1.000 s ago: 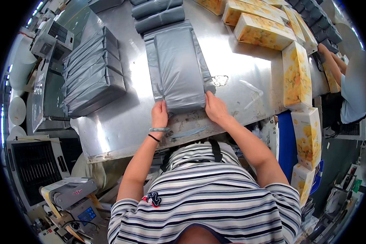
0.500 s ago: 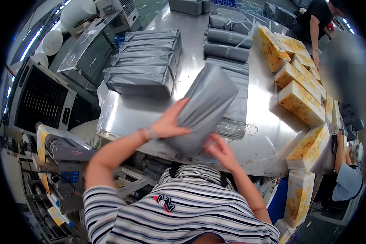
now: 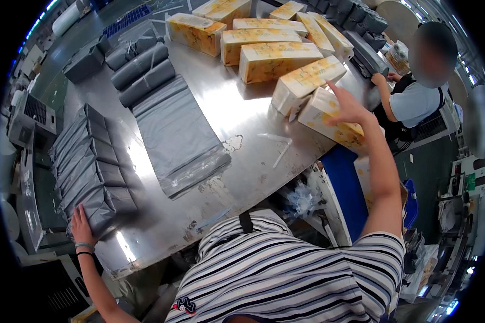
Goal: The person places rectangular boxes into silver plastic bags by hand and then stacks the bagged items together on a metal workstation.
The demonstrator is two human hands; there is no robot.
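My left hand (image 3: 82,228) rests with stretched fingers against the near end of a row of packages wrapped in grey plastic (image 3: 94,167), at the table's left side. Over to the right, my right hand (image 3: 352,109) reaches across a white box with yellow flower print (image 3: 331,117). Its thumb and fingers are spread over the top of that box; whether they touch it, I cannot tell. A flat stack of grey plastic bags (image 3: 180,132) lies between the two hands, nearer the left one.
Several more flower-print boxes (image 3: 280,60) stand at the table's far right. Rolled grey bundles (image 3: 145,81) lie beyond the bag stack. A loose clear strip (image 3: 280,151) lies on the metal table (image 3: 242,177). A seated co-worker (image 3: 415,102) handles grey packages at the right.
The grey package both hands held is out of them. My left hand has gone to the row's near end, my right hand to a flower-print box. The view has turned right.
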